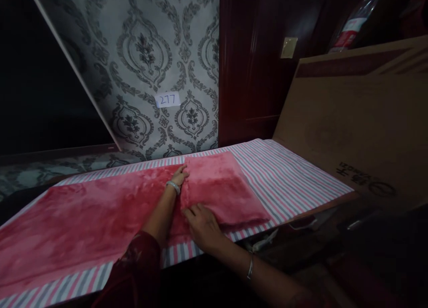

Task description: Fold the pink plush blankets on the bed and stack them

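Note:
A pinkish-red plush blanket [110, 210] lies spread along the table, with its right-hand part folded over into a smooth double layer [227, 183]. The raw edge of that fold runs between my two hands. At the far end of the edge, my left hand [179, 176] has its fingers closed on the fabric. Nearer to me, my right hand [204, 227] pinches the same edge by the front corner, its fingertips partly hidden behind the hand. A bracelet circles each wrist.
A striped cloth [284, 174] covers the table beneath the blanket. On the right leans a large cardboard box [354, 121], with a red-labelled bottle [349, 31] above it. A dark screen [50, 85] stands at the left, before a patterned wall bearing a paper marked 277 [167, 99].

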Motion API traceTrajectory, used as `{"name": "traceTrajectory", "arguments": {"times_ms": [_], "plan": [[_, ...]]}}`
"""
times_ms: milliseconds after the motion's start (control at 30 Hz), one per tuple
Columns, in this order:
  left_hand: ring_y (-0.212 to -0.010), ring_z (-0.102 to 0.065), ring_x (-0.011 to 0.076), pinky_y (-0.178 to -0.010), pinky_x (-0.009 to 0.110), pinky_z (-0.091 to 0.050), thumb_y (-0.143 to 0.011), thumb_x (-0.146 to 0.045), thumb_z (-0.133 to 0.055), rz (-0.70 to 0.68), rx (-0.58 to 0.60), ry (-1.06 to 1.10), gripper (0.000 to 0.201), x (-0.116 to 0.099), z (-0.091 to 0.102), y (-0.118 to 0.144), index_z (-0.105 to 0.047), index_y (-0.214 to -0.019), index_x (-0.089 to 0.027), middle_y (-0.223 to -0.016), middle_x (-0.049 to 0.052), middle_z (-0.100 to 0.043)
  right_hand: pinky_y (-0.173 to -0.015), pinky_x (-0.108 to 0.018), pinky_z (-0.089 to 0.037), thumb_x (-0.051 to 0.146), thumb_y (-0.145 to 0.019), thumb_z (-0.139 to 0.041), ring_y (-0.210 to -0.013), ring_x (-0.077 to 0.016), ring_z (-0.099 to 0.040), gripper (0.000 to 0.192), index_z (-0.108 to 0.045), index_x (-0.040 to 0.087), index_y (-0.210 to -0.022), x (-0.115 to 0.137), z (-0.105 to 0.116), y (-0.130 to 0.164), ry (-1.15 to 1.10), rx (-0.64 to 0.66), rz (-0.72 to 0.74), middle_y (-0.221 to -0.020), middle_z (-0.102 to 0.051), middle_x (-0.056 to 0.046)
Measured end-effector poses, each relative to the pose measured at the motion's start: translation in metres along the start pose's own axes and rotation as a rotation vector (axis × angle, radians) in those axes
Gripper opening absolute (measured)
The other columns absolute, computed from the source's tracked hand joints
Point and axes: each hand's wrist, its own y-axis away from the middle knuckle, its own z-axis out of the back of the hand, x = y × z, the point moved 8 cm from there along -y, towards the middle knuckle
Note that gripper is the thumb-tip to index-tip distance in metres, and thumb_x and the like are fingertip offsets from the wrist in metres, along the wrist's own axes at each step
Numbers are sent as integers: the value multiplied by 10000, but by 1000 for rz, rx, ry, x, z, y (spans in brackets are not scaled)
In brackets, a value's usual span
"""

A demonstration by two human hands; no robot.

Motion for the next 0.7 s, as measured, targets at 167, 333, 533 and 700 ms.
{"name": "traceTrajectory", "arguments": {"times_ms": [167,333,533,700], "plan": [[-684,-641,138,-679,245,-527,-586,-1,-706,-5,-11,63,742,-5,-5,-2,-603,-1299,-179,-857,18,-709,-814,-364,-467,88,-903,-508,-952,-234,-530,343,-603,193,-1216,-3,3,3,-5,-23,8,-1068,-641,-86],[-779,-682,171,-730,273,-556,-604,-79,-782,-2,-30,128,750,-1,0,22,-570,-1311,-213,-947,35,-730,-860,-371,-469,69,-889,-524,-957,-230,-527,383,-603,171,-1249,-7,6,6,-69,-74,27,-1042,-644,-86],[-672,-668,162,-630,258,-552,-631,-206,-816,24,266,247,577,16,-13,106,-628,-1176,-180,-837,19,-725,-896,-404,-482,92,-897,-494,-1035,-246,-536,420,-573,166,-1303,-10,29,7,-165,-241,-15,-1159,-639,-118],[-716,-672,152,-656,252,-561,-569,-81,-761,46,283,314,731,5,-19,137,-586,-1263,-226,-917,4,-722,-889,-416,-493,157,-942,-453,-1004,-235,-565,306,-631,169,-1191,19,42,48,-273,-407,162,-1100,-666,-115]]}}
